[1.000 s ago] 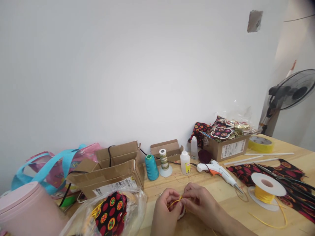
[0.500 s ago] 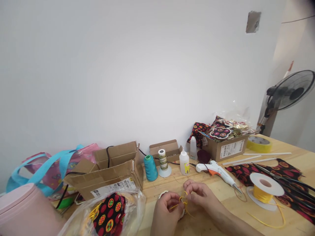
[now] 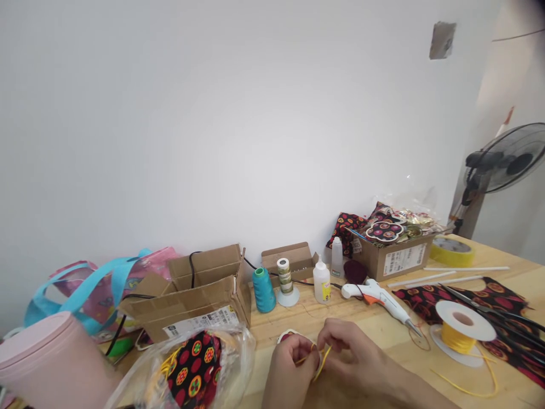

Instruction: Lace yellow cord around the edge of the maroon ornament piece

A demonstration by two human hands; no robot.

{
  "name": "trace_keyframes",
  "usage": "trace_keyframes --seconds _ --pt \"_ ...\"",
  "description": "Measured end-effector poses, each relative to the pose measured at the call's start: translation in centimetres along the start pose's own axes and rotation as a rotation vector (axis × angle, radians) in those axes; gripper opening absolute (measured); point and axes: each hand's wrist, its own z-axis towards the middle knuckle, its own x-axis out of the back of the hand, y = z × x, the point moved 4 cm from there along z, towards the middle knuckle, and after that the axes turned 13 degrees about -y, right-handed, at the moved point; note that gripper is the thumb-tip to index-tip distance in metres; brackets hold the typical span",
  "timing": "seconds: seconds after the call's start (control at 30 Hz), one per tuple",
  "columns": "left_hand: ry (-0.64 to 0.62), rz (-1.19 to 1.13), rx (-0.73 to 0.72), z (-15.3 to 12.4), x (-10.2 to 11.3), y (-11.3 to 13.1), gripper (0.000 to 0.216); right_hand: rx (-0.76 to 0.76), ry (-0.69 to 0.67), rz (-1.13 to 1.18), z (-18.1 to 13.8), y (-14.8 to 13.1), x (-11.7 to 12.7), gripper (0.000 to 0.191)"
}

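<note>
A: Yellow cord (image 3: 325, 360) shifts: half a second ago a loop of it stands up between the fingertips, now it's a short slanted strand, lower down. What's around it, left to right?

B: Pink bin (image 3: 55, 358), cardboard box (image 3: 187, 302), clear plastic bag (image 3: 238, 353) with printed cloth (image 3: 195, 366) inside, teal thread cone (image 3: 264, 292).

A: And the hands?

B: Left hand (image 3: 293, 368) is curled, pinching the cord, with a white-edged piece (image 3: 288, 333) just past its knuckles. The cord sits between both hands, over the table (image 3: 409, 369). Right hand (image 3: 352, 352) is right beside it, fingers bent at the cord. Can't tell if they're gripping.

A: Further right?

B: Glue gun (image 3: 387, 301), cord spool (image 3: 462, 329), scissors (image 3: 522, 321).
</note>
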Motion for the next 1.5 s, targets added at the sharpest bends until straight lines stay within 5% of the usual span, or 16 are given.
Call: trace_keyframes --seconds 0.1,0.33,0.83,1.5 --pt "-0.007 0.016 0.015 0.3 -0.1 -0.6 0.017 0.046 -0.012 -0.259 0.0 -0.6 -0.2 0.02" --pt "-0.019 0.029 0.041 0.2 -0.3 -0.1 0.013 0.013 0.01 -0.386 -0.1 -0.1 0.7 0.04" --pt "-0.061 0.053 0.015 0.6 -0.5 -0.8 0.016 -0.118 -0.099 -0.714 0.0 0.4 0.8 0.017" --pt "-0.073 -0.061 0.101 0.5 -0.6 -0.7 0.022 -0.111 0.016 -0.407 0.0 0.3 0.5 0.018"
